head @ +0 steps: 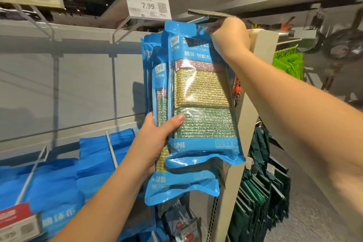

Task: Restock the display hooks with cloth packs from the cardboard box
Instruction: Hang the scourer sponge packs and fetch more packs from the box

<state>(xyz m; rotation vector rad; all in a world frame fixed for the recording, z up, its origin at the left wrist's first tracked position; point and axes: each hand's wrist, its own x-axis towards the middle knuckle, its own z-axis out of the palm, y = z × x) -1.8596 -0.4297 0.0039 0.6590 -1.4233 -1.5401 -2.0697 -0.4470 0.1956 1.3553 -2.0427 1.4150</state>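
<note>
While the right hand [227, 37] pinches the top edge of the front cloth pack [202, 94] up by the display hook [206, 18], the left hand [157, 139] grips the bundle lower down, thumb laid across the front pack's clear window and fingers curled behind the packs. Each pack is a blue plastic bag with a see-through panel; inside the front one lie stacked glittery cloths, a pinkish one on top, a gold one in the middle and a green one below. More cloth packs [157, 92] of the same kind hang just behind it, their contents partly visible through their own windows. A price tag [148, 5] reading 7.99 sits above the packs. Blue fabric bags [59, 179] hang on hooks at lower left, against the grey back panel [78, 84]. Right of the white upright post [261, 49], dark green bags [263, 188] hang low and a bright green item [288, 63] hangs higher.
</note>
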